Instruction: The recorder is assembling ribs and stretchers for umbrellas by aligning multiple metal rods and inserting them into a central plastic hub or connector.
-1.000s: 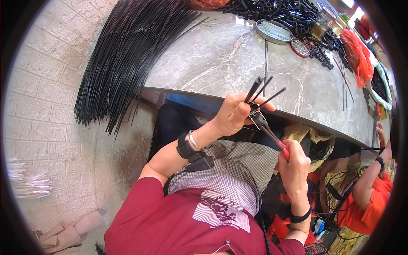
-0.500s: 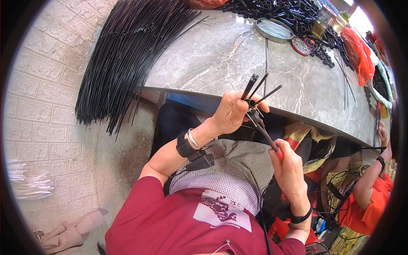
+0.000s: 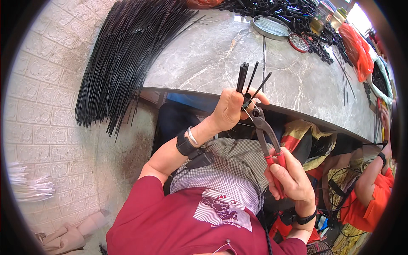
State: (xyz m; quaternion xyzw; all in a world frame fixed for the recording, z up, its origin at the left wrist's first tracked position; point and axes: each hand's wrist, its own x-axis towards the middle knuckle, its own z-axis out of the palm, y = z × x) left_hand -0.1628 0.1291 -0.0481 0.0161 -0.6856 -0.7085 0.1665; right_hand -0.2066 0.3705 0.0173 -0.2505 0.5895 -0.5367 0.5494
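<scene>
My left hand (image 3: 229, 109) is closed around a black hub (image 3: 246, 97) with several thin black rods (image 3: 242, 78) fanning up out of it, just off the table's front edge. A thin pale wire (image 3: 247, 114) slants down from the hub. My right hand (image 3: 293, 176) grips the red handles of a pair of pincers (image 3: 267, 131). Their dark jaws point up, close beside the hub and the wire; whether they touch the wire I cannot tell. My left fingers partly hide the hub.
A grey marbled table (image 3: 204, 63) spans the front. On it lie a large bundle of long black rods (image 3: 127, 55), a round tin of pale wires (image 3: 272, 27), a red-rimmed dish (image 3: 298, 43), a heap of black parts (image 3: 272, 9) and a red plastic bag (image 3: 356, 51). A co-worker's arm (image 3: 372, 174) shows at right.
The pincers have turned more upright and their handles have spread. My right hand has moved right and down. The rods in my left hand have shifted slightly up and left.
</scene>
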